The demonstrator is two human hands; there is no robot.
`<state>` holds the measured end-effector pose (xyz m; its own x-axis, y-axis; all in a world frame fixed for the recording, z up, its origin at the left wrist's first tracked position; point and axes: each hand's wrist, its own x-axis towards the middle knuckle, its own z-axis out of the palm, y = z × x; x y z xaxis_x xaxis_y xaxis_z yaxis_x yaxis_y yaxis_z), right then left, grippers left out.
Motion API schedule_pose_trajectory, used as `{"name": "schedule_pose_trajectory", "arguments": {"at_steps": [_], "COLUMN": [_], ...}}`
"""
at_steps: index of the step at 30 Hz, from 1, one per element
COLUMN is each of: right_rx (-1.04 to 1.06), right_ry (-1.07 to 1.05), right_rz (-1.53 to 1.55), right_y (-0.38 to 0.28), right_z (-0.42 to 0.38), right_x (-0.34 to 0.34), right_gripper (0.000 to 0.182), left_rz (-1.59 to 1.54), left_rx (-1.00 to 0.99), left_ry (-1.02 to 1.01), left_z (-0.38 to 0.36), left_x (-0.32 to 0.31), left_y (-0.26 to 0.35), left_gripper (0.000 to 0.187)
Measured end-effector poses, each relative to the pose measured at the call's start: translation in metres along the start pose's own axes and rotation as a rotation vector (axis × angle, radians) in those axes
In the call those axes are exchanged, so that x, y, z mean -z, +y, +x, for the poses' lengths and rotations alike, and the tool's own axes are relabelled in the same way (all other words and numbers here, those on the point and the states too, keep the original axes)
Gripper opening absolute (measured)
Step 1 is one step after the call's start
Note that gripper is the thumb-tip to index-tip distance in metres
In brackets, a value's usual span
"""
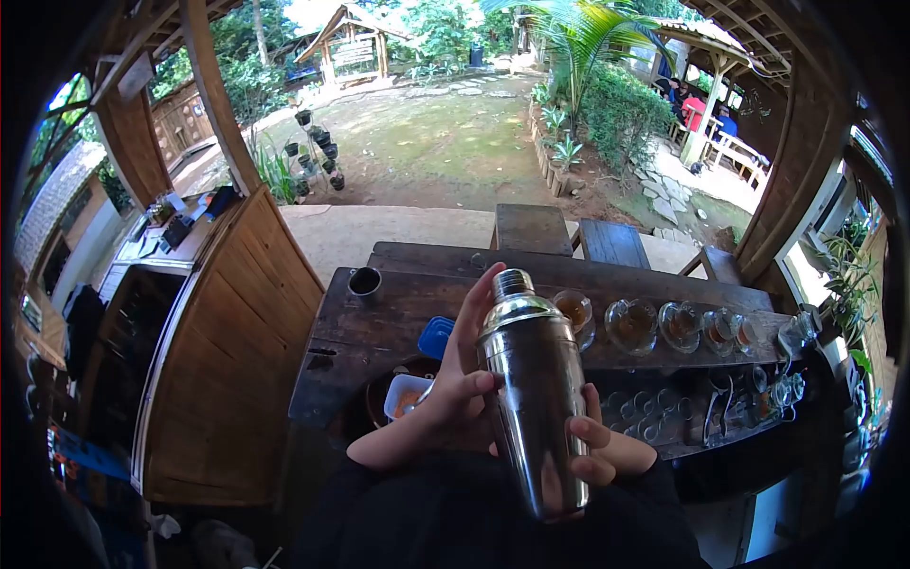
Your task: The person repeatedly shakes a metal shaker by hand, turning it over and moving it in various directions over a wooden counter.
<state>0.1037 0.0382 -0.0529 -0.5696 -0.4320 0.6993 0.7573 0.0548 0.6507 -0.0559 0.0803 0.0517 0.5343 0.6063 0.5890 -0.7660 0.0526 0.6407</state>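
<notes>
With both hands I grip a steel shaker (pixel 536 408) in front of my body, on the near side of a dark wooden bench (pixel 417 302), its top leaning far and a little left. My left fingers (pixel 472 318) reach up its left side toward the cap (pixel 513 283), the thumb pressed on the body below the shoulder; my right fingers (pixel 590 432) curl around the lower right side, closed as far as the steel allows.

The step in hand looks to be steadying the capped shaker, clear of the bench. The next move, I judge, calls for a firm hold at both ends and attention to the cap, whichever way the shaker is turned.

To the right, a row of glass cups (pixel 630 326) on saucers stands on the bench, amber liquid in some; to the left are a dark mug (pixel 364 281), a blue lid (pixel 436 336) and a white tub (pixel 406 394).

The shaker's contents are hidden, as are both palms and the fingers behind the steel. My left wrist partly covers the tub. Glassware (pixel 649 410) on the near right sits in shadow, hard to count, and the view's dark rim cuts off the far right end.
</notes>
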Motion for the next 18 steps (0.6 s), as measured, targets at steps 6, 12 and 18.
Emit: {"name": "schedule_pose_trajectory", "arguments": {"at_steps": [6, 12, 18], "right_rx": [-0.844, -0.425, -0.858], "right_ry": [-0.407, -0.052, -0.45], "right_rz": [0.651, 0.462, 0.647], "right_y": [0.034, 0.01, 0.033], "right_z": [0.037, 0.045, 0.044], "right_x": [-0.051, -0.026, -0.045], "right_gripper": [0.069, 0.068, 0.066], "left_rz": [-0.525, 0.105, -0.561], "left_rx": [0.482, 0.047, 0.47], "left_ry": [0.425, 0.229, 0.403], "left_z": [0.008, 0.004, 0.008], "left_x": [0.067, -0.012, 0.076], "left_y": [-0.059, -0.002, -0.067], "left_gripper": [0.049, 0.075, 0.053]}}
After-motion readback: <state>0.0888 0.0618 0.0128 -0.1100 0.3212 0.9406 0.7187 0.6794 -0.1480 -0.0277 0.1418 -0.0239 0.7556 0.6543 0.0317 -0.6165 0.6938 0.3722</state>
